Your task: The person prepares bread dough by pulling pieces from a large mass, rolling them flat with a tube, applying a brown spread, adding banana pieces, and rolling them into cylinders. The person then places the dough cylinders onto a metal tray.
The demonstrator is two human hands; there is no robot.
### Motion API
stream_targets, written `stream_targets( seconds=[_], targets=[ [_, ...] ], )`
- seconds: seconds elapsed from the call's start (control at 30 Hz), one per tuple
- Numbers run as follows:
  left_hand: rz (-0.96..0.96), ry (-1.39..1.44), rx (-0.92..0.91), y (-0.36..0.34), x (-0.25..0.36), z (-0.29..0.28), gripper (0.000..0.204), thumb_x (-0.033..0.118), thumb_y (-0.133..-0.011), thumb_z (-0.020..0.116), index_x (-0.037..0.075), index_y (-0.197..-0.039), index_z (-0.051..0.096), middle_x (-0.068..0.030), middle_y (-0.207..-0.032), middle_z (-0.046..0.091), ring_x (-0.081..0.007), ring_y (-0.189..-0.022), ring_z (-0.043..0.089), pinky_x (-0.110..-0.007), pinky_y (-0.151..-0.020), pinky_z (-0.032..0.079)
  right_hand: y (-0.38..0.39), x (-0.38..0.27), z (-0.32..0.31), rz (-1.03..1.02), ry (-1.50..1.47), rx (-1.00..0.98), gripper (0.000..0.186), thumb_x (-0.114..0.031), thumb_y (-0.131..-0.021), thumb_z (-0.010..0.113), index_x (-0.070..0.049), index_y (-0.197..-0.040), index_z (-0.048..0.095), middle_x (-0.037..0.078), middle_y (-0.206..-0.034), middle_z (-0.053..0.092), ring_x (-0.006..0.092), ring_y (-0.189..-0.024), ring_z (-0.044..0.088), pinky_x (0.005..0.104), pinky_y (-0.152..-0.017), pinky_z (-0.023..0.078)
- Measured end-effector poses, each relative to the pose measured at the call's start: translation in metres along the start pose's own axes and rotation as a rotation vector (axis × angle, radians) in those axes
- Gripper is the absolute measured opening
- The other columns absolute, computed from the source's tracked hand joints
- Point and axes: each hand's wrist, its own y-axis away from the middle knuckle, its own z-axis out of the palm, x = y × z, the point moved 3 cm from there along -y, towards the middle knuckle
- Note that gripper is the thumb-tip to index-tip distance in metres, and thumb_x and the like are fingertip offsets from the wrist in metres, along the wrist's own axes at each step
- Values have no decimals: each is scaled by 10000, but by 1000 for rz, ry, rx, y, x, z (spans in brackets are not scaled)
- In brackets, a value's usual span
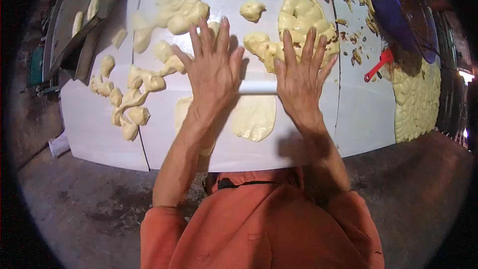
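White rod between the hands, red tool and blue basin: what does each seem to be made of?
White rod: probably smooth plastic, given its even white surface with no visible grain; coated wood or metal remains possible.
Red tool: likely plastic, from its uniform bright red colour.
Blue basin: likely plastic with a slight sheen, its wall dyed-looking throughout; painted metal can't be excluded.

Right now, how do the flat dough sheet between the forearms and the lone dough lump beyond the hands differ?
The flat dough sheet is thin and broad; the lone dough lump is thick and rounded. The sheet meets the white rolling pin, while the lump sits apart. Both are pale yellow.
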Motion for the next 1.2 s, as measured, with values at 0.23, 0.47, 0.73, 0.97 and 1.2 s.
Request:
stream_targets(
  seconds=[0.23,0.47,0.73,0.97,1.2],
  targets=[
    [86,60,-59,-20,-3,18,715,527,-1027,526,138,-1606,371,-248,-1667,260,-444,-1561,171,-775,-1157,64,10,14,-15,-371,-322,33,626,-475,-838,789,-178,-1366,635,126,-1331,517,312,-1238,484,496,-1055,376],
    [182,210,-254,4,-2,-23,736,484,-1019,569,118,-1613,335,-261,-1650,279,-461,-1545,211,-729,-1172,186,24,12,-46,-466,-405,78,393,-318,-821,828,-92,-1108,685,69,-1055,645,252,-892,626,398,-755,488],
    [217,112,-221,49,2,-30,583,400,-1056,517,112,-1557,435,-254,-1618,348,-428,-1537,262,-706,-1192,187,50,15,-42,-532,-407,-191,389,-297,-890,767,-75,-1185,642,77,-962,658,263,-829,634,398,-740,488],
    [238,112,-290,58,6,-46,655,416,-1029,547,177,-1608,357,-227,-1662,270,-415,-1567,180,-692,-1215,133,57,2,-65,-535,-437,-217,455,-345,-922,707,-93,-1293,633,154,-1240,624,296,-1117,601,451,-938,450],
    [161,80,-354,117,12,-43,590,414,-1042,499,178,-1578,431,-217,-1669,280,-406,-1559,223,-713,-1205,88,123,-16,-43,-324,-232,-219,588,-383,-961,666,-181,-1494,523,96,-1533,501,310,-1407,450,542,-1160,300]
  ],
)
